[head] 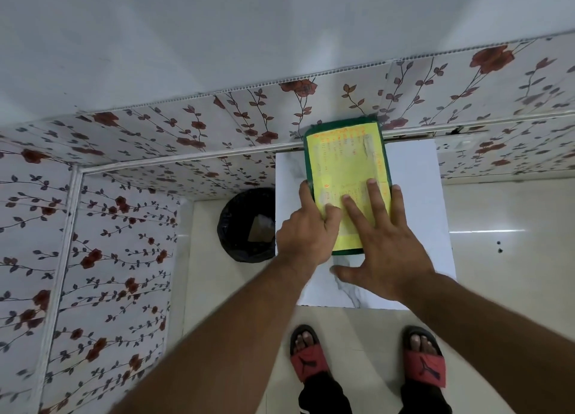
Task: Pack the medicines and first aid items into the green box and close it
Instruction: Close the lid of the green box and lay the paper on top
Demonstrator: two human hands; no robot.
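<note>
The green box [345,155], with a yellow printed label covering its lid, lies closed on a small white table [417,195], its far end against the wall. My left hand [306,227] grips the box's near left edge, thumb along the side and fingers curled on the lid. Lying flat on the near right part of the lid is my right hand [382,251], fingers spread, its thumb down over the table in front of the box. No medicines or first aid items show outside the box.
A black bin [245,227] with a dark liner stands on the floor just left of the table. Floral-patterned walls [124,227] close in the left side and the back. My feet in red slippers [308,360] stand on pale floor tiles before the table.
</note>
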